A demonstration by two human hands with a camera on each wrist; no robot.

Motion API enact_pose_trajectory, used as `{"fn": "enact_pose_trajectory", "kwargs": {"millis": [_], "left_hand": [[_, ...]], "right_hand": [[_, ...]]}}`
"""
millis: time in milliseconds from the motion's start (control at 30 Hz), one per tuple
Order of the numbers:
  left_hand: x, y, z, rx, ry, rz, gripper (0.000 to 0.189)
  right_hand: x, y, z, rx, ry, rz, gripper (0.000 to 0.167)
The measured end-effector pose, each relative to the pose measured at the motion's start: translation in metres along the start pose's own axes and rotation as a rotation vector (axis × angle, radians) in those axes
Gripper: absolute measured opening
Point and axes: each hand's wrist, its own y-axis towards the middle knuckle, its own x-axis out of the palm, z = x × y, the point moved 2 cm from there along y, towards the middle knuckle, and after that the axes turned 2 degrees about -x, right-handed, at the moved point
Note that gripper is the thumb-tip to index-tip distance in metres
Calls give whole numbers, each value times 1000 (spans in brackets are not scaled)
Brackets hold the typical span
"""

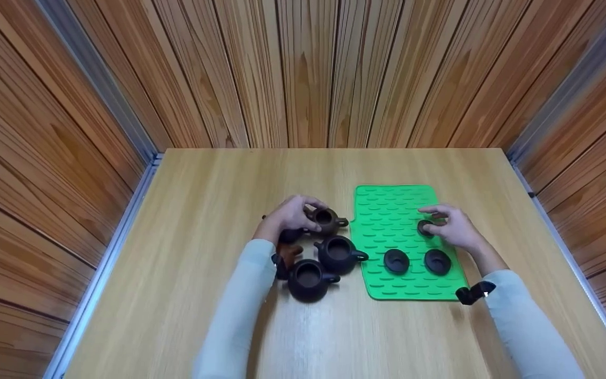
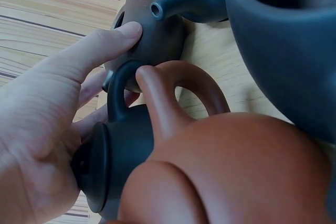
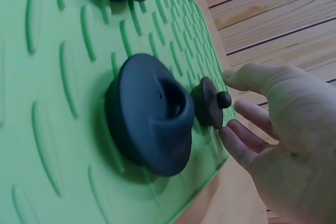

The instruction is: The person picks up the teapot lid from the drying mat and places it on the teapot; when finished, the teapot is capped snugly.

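My left hand point(image 1: 296, 213) is at the back of a teapot cluster. It holds a lidless dark brown teapot point(image 2: 152, 35) near the spout, thumb pressed on its body. Below the palm stand a lidded black teapot point(image 2: 134, 140) and a reddish-brown teapot point(image 2: 252, 156), both partly hidden in the head view. My right hand point(image 1: 456, 230) hovers at the green mat's right side, fingers loosely spread around a small dark lid point(image 3: 210, 103) with a round knob. In the right wrist view the fingertips are close beside this lid, which rests on the mat.
Two larger black lids point(image 1: 396, 261) lie on the green mat point(image 1: 387, 210) nearer the front. Two lidless black teapots point(image 1: 308, 284) stand in front of the left hand, one with its handle over the mat's edge. Wood-panelled walls point(image 1: 303, 73) enclose the table point(image 1: 187, 210).
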Motion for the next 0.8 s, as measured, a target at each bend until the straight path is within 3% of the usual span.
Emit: {"fn": "enact_pose_trajectory", "kwargs": {"millis": [800], "left_hand": [[2,-1,-1,-1,-11,2,57]], "right_hand": [[1,-2,28,3,121,6,35]]}}
